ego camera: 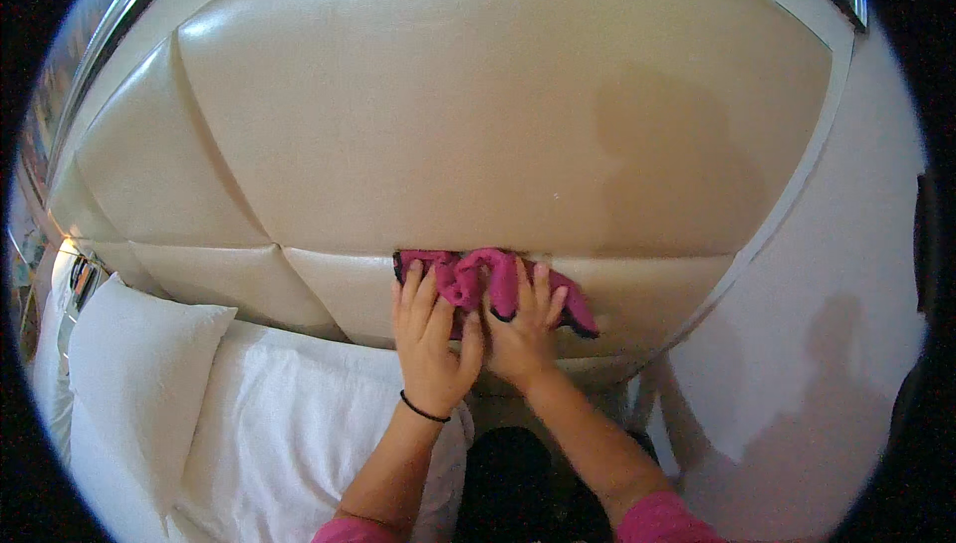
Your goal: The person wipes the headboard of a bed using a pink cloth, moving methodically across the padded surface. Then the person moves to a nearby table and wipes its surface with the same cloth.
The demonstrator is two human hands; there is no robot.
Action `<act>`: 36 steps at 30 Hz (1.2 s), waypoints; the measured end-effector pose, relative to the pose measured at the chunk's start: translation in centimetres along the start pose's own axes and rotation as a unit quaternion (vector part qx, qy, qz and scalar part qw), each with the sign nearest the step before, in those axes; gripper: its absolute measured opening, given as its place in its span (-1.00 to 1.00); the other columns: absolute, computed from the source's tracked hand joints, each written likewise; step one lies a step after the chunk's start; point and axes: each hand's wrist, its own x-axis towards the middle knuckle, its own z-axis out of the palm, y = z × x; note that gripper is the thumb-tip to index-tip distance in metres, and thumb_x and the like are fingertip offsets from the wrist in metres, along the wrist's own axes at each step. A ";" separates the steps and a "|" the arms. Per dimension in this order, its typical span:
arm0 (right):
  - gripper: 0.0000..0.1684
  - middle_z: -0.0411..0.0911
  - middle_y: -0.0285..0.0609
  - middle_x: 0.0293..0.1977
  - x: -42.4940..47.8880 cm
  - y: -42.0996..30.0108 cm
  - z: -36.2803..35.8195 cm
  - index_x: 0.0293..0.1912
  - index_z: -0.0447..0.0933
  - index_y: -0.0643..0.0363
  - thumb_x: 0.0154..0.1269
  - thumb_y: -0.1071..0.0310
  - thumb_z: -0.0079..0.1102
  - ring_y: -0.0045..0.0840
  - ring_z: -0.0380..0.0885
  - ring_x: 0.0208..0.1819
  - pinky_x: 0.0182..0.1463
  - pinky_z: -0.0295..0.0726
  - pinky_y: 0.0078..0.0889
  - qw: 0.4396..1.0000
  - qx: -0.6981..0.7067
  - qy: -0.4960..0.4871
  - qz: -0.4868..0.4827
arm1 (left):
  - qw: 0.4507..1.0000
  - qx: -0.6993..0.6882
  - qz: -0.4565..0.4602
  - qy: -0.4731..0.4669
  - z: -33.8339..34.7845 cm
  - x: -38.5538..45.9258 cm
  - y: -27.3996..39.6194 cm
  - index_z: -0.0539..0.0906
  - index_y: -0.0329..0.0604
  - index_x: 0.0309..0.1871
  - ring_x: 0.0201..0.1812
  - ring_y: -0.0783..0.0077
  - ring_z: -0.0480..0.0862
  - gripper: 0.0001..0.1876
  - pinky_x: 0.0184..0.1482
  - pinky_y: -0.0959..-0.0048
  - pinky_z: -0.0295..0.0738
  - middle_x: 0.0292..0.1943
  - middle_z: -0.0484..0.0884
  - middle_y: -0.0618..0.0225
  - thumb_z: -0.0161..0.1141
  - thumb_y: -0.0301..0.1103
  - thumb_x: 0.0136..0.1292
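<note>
A pink cloth (499, 268) with dark edging lies bunched against a padded cream headboard (463, 117), along its lower horizontal seam. My left hand (432, 341) holds down the cloth's left part, its fingers pointing up the panel and a black band around the wrist. Close beside it, my right hand (529, 334) presses on the right part, slightly blurred. Folds of the cloth stand up between the two hands, and a corner hangs out past the right fingers. The palms hide some of the lower cloth.
A white pillow (142, 386) rests on a bed with a white sheet (299, 401) at the left. A pale wall (814, 244) runs down the right side. Dark-framed panels edge the top corners. Shadows fall on the headboard and wall.
</note>
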 end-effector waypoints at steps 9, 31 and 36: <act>-0.16 0.17 0.01 0.37 0.1 5.8 -5.2 0.45 0.35 0.09 0.30 -0.04 0.33 0.07 0.05 0.47 0.46 0.05 0.35 0.969 -0.146 0.159 -0.116 | 0.994 -0.084 -0.036 -0.061 2.4 -1.9 3.2 0.19 -0.49 0.50 0.58 -0.48 -0.06 -0.20 0.53 -0.28 -0.12 0.56 0.04 -0.32 0.28 -0.24 0.32; -0.64 0.45 -0.13 0.14 2.3 -0.4 2.5 0.04 0.59 0.03 0.35 0.08 0.34 -0.24 0.39 0.18 0.26 0.31 0.06 0.935 -0.112 0.287 -0.176 | 0.987 -0.043 -0.145 0.058 -0.3 -0.2 -0.9 0.16 -0.49 0.47 0.58 -0.51 -0.15 -0.27 0.56 -0.22 -0.20 0.58 -0.16 -0.43 0.23 -0.28 0.39; -0.68 0.38 -0.12 0.17 4.9 -6.8 4.1 0.02 0.60 0.18 0.31 0.30 0.32 -0.17 0.34 0.23 0.29 0.26 0.10 0.964 0.081 0.204 -0.149 | 0.985 0.036 -0.143 0.089 -1.6 -0.4 -6.7 0.20 -0.59 0.40 0.55 -0.58 -0.09 -0.32 0.55 -0.25 -0.17 0.53 -0.06 -0.52 0.17 -0.23 0.43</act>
